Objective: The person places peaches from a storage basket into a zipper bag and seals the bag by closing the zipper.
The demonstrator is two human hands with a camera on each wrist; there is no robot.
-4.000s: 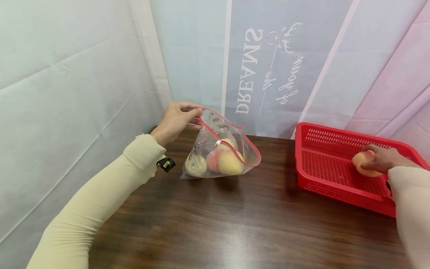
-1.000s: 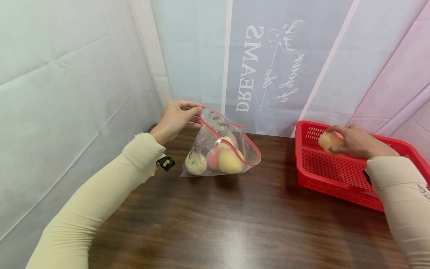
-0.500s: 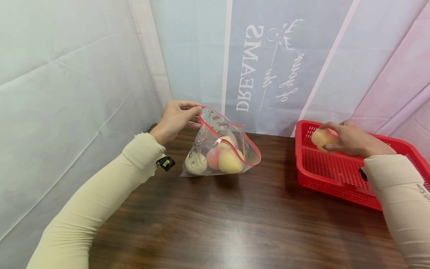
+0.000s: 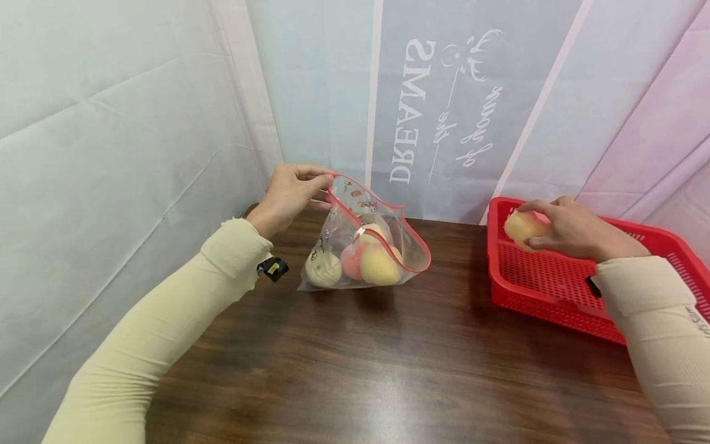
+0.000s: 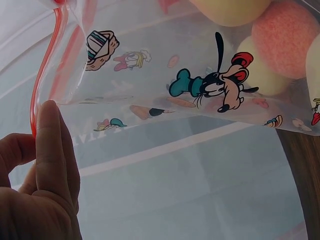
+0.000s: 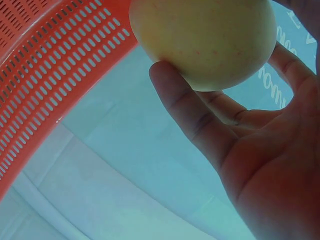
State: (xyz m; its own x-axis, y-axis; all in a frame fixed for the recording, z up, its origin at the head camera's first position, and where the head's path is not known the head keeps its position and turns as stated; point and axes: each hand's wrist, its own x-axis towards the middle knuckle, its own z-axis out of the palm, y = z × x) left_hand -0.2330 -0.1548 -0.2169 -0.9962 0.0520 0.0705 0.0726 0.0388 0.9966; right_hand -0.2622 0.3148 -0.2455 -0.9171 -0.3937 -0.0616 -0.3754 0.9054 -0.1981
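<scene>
Left hand (image 4: 288,197) pinching a clear, red-edged bag (image 4: 346,231) at its mouth; right hand (image 4: 579,231) gripping a round yellow fruit (image 4: 517,229).
Head: filmy bag, mouth agape, on dark wood-grain table (image 4: 333,370), rounded yellow and pink fruits (image 4: 379,267) inside; held fruit at bag-side end of red plastic basket (image 4: 557,313). Left wrist: translucent film, cartoon prints (image 5: 212,89). Right wrist: smooth fruit, pink-flecked, curved fingers (image 6: 192,110) round it; slotted basket wall alongside.

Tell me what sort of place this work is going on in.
Probably an indoor work corner screened off with cloth-like sheets. A wood-grain table fills the foreground, a printed backdrop with the word DREAMS stands behind it, and a creased pale sheet closes off the left.
</scene>
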